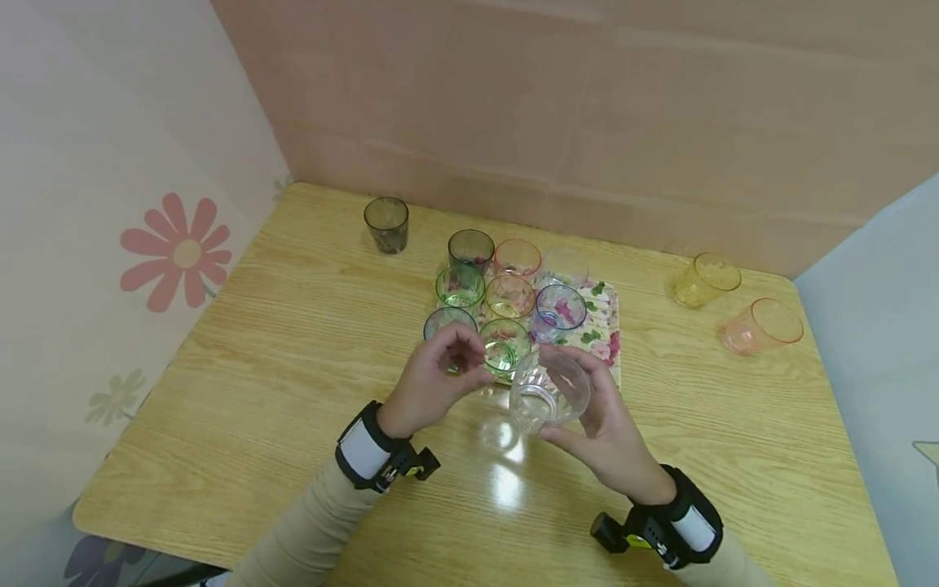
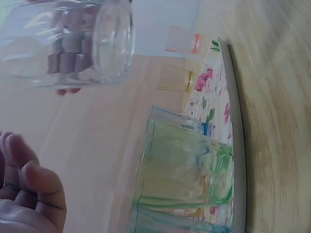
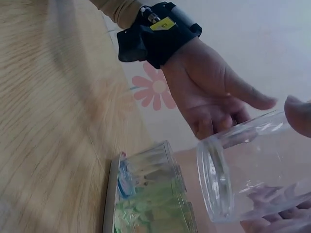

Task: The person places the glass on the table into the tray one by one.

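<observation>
My right hand (image 1: 605,416) grips a clear drinking glass (image 1: 550,395), tilted and raised above the table in front of a floral tray (image 1: 610,314). In the right wrist view the fingers and thumb wrap the clear glass (image 3: 262,170). To its left, my left hand (image 1: 443,371) holds nothing, its fingers loosely bent; in the left wrist view a gap separates this hand (image 2: 31,189) from the glass. Nearest to both hands on the tray stand a light green glass (image 1: 504,346) and a blue glass (image 1: 440,319), the latter partly hidden by the left hand.
Further back on the tray are grey (image 1: 471,244), pink (image 1: 517,253), green (image 1: 460,285), orange (image 1: 509,295), clear (image 1: 566,265) and violet-blue (image 1: 560,308) glasses. A grey glass (image 1: 386,228) stands back left; yellow (image 1: 704,281) and pink (image 1: 759,326) glasses stand right.
</observation>
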`<act>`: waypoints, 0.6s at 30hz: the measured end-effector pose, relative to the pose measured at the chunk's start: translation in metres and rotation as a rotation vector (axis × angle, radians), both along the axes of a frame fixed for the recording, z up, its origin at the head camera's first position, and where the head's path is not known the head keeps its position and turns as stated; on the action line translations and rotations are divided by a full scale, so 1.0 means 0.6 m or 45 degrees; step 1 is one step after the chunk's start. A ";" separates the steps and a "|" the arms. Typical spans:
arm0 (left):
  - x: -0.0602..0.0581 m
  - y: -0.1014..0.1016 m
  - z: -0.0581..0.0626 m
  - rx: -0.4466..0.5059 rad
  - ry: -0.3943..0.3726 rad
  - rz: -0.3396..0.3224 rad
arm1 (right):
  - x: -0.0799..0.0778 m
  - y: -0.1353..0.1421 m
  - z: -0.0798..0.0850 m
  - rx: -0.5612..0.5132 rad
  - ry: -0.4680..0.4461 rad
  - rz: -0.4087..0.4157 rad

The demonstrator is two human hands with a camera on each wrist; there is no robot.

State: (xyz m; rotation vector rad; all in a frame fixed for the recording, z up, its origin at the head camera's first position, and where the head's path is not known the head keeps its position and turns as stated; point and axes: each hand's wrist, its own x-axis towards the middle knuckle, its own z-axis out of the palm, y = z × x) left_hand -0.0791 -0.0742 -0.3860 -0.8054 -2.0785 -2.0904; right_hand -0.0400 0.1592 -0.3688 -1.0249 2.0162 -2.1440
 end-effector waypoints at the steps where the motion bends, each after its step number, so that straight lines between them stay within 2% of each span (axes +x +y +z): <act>1: -0.002 -0.003 -0.001 0.041 0.003 0.014 | -0.001 0.003 -0.002 -0.005 0.006 -0.022; 4: -0.008 -0.017 -0.006 0.140 0.020 0.125 | -0.002 0.014 -0.007 -0.004 0.014 -0.096; 7: -0.019 -0.036 -0.013 0.163 -0.001 0.342 | -0.004 0.028 -0.014 0.012 0.008 -0.188; 10: -0.029 -0.057 -0.024 0.107 -0.100 0.586 | -0.006 0.040 -0.021 0.063 -0.032 -0.299; 12: -0.035 -0.069 -0.033 0.040 -0.207 0.696 | -0.008 0.047 -0.025 0.132 -0.060 -0.362; 13: -0.037 -0.075 -0.038 -0.008 -0.271 0.729 | -0.008 0.049 -0.027 0.174 -0.072 -0.390; 15: -0.042 -0.084 -0.051 -0.127 -0.395 0.735 | -0.009 0.054 -0.030 0.261 -0.088 -0.450; 18: -0.046 -0.093 -0.068 -0.319 -0.581 0.633 | -0.010 0.058 -0.035 0.386 -0.105 -0.528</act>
